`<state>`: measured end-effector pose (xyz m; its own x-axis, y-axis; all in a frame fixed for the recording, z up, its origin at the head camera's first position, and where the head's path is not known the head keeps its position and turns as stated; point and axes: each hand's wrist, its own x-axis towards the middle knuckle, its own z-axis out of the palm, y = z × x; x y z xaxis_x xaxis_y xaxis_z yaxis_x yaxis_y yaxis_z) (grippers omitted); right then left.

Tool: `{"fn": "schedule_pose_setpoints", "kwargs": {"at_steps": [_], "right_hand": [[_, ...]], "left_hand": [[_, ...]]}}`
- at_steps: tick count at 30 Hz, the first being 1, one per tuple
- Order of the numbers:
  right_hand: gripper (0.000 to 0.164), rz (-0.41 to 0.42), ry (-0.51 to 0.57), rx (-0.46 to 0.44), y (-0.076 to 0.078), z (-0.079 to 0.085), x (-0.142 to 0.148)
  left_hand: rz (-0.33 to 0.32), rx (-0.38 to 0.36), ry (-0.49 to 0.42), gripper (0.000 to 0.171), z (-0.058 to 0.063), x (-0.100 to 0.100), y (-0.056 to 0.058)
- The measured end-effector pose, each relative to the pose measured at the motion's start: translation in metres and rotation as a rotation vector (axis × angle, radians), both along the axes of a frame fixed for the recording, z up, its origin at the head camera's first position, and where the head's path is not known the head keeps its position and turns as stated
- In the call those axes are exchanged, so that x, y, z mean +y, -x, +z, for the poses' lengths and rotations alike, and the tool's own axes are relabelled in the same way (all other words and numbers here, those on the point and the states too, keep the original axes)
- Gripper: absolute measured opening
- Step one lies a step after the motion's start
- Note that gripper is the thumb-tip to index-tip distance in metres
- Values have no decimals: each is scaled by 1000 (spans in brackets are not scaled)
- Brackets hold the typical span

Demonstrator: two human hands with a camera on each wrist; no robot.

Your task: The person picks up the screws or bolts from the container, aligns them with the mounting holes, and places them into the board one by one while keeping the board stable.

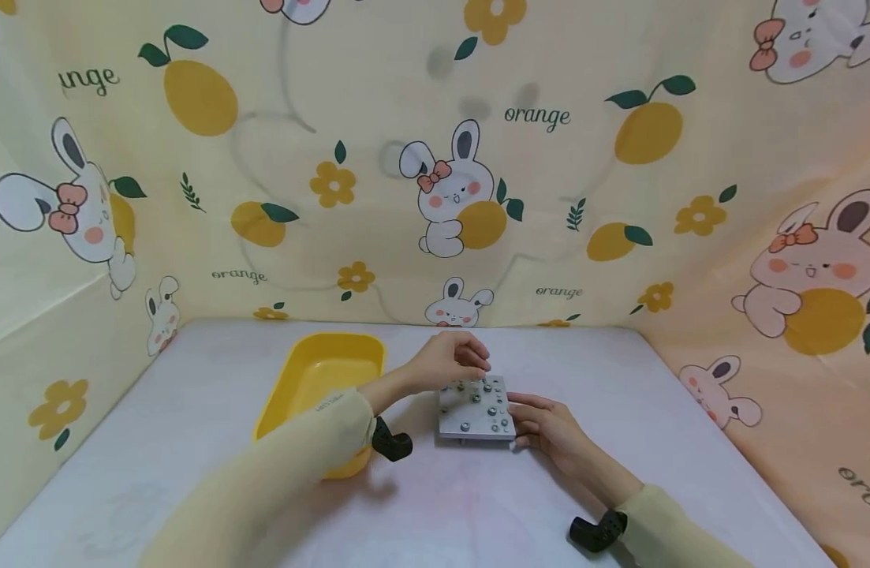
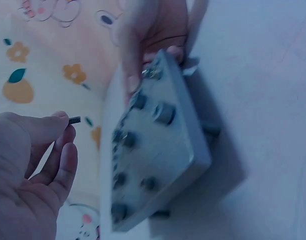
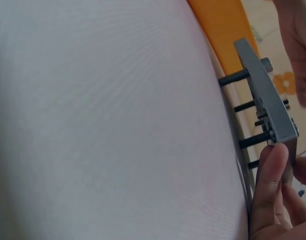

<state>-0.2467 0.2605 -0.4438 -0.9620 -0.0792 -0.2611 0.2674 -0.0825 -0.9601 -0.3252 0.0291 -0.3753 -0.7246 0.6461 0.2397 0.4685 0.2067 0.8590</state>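
Note:
A square grey metal plate (image 1: 457, 409) stands just above the table with several bolts set through it. Their heads show on top, and the threaded shanks (image 3: 255, 140) stick out underneath. My right hand (image 1: 554, 432) grips the plate's right edge, thumb and fingers on either side of it. Over the far edge of the plate is my left hand (image 1: 450, 361). In the left wrist view it pinches a small dark screw (image 2: 75, 120) between thumb and fingertip, its threaded end pointing outward, apart from the plate.
Left of the plate lies a shallow yellow tray (image 1: 281, 390), partly covered by my left sleeve (image 1: 285, 450). The white table (image 1: 477, 505) meets a patterned cloth (image 1: 378, 237) at the back and both sides.

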Motion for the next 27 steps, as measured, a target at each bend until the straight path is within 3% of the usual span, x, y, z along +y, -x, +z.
{"fn": "schedule_pose_setpoints", "kwargs": {"at_steps": [12, 27], "right_hand": [[47, -22, 19, 2, 3, -5, -3], [49, -31, 13, 10, -2, 0, -3]], "left_hand": [[-41, 26, 99, 21, -27, 28, -3], [-59, 127, 135, 18, -28, 38, -5]]}}
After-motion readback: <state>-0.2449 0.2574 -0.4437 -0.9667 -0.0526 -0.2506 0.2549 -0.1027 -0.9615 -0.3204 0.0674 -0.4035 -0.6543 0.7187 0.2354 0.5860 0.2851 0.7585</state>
